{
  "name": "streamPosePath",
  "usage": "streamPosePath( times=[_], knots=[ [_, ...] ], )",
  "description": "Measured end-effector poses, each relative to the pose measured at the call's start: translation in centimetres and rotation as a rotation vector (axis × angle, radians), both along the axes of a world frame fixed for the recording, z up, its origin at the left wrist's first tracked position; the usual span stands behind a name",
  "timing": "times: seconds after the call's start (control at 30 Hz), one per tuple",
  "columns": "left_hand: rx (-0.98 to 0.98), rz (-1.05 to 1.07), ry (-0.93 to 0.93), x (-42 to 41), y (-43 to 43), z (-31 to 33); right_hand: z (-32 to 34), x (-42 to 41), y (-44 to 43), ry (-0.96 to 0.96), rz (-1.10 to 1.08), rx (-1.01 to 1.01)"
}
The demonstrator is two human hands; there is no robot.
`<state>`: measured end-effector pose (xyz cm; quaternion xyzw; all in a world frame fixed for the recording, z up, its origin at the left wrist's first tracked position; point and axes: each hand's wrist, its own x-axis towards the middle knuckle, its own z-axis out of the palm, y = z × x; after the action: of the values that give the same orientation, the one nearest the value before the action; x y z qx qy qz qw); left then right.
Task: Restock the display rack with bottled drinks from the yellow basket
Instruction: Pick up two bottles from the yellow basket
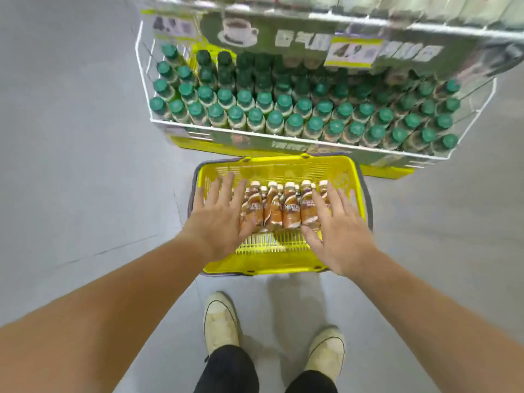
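Observation:
A yellow basket (pixel 279 260) stands on the floor in front of my feet. Inside it lie several brown coffee bottles (pixel 283 211) with white caps, side by side. My left hand (pixel 219 215) hovers over the basket's left part with fingers spread and straight, its thumb next to the leftmost bottle. My right hand (pixel 337 231) is spread over the right part, fingers above the rightmost bottles. Neither hand grips anything. Beyond the basket stands the white wire display rack (pixel 283 137), its lower shelf packed with green-capped bottles (pixel 283 112).
An upper rack shelf (pixel 354 21) with a green coffee banner overhangs the back rows. A yellow rack base (pixel 382 173) sits just behind the basket. Grey floor (pixel 85 165) lies on both sides. My two shoes (pixel 221 321) stand close behind the basket.

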<state>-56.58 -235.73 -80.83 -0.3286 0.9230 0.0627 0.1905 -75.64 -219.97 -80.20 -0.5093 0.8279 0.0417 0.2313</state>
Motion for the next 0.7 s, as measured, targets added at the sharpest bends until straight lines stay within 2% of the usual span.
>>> streamPosePath(
  times=[0.1,0.2,0.37,0.53,0.63,0.7],
  knots=[
    [0.063,0.050,-0.010,0.5,0.8,-6.3,-6.0,0.8,0.5,-0.059,-0.010,0.100],
    [0.093,0.095,-0.031,0.3,0.7,-12.3,-10.9,1.2,0.0,-0.113,-0.016,0.138],
    [0.253,0.278,-0.053,-1.9,-0.3,-20.0,-17.9,0.6,-2.2,-0.176,-0.028,0.166],
    [0.273,0.397,0.003,-3.9,-1.9,-24.9,-22.2,-0.7,-5.8,-0.197,-0.059,0.130],
    [0.364,0.543,0.083,-4.9,-2.8,-26.6,-23.6,-1.2,-8.5,-0.212,-0.199,0.055],
    [0.449,0.660,0.122,-5.4,-3.2,-27.1,-24.4,-1.7,-10.2,-0.190,-0.271,0.114]
  ],
)
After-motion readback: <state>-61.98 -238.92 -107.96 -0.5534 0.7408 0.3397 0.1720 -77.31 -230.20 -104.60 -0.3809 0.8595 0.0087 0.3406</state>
